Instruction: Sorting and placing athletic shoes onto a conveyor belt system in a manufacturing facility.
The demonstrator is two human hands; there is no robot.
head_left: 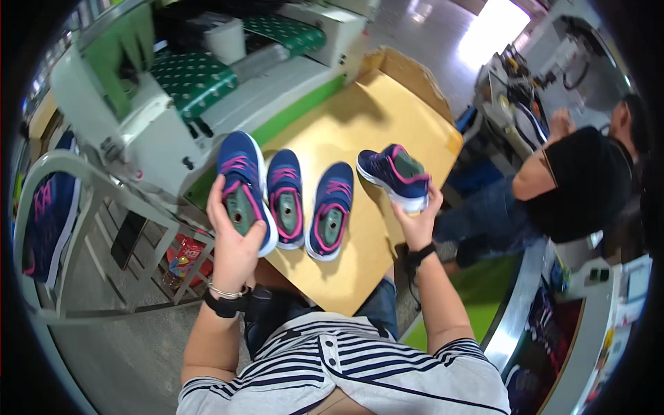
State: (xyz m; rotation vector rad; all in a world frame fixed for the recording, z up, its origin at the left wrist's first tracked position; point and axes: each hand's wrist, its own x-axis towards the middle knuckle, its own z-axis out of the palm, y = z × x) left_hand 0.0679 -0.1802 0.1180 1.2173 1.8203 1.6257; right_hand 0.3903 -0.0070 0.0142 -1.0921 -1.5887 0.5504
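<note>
My left hand (235, 232) is closed around the heel end of a navy sneaker (240, 155) with pink laces, pink collar trim and a white sole. Its thumb presses at the collar, and a grey-green insert shows inside. At the right, my right hand (418, 214) grips the heel of another navy sneaker (389, 169), which is tilted with its white sole side showing. Between my hands two matching sneakers lie on the tan board (373, 256), toes pointing away: one (285, 183) beside the left-hand shoe, the other (333, 200) nearer the middle.
A machine with a green dotted belt (197, 79) stands at the far left. More sneakers (52, 207) hang beside a grey metal frame (90, 158) at left. A co-worker in a black top (588, 183) sits close on the right. A raised cardboard edge (415, 75) bounds the board's far side.
</note>
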